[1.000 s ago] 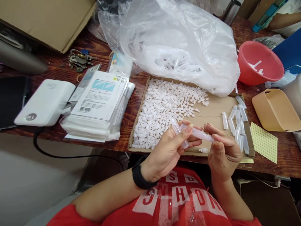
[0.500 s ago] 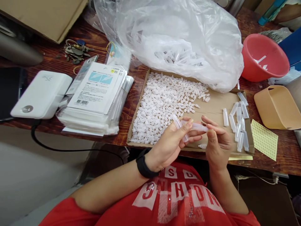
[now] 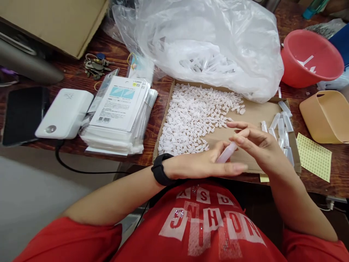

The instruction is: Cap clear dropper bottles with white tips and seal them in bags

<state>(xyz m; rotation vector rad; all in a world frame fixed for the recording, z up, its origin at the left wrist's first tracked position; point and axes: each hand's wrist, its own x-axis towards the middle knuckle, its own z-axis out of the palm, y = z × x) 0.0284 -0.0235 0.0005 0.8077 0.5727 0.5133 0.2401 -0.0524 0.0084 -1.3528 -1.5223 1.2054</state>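
Dark wooden desk (image 3: pixel 68 78) beneath us: our left hand (image 3: pixel 207 165) lies flat, palm up, over the near edge of a shallow cardboard tray (image 3: pixel 251 116), a clear plastic tube (image 3: pixel 227 153) resting on it. Our right hand (image 3: pixel 256 143), fingers extended, presses the tube from above. White caps (image 3: pixel 196 116) heap the tray's left half; more tubes (image 3: pixel 283 134) lie at its right edge.
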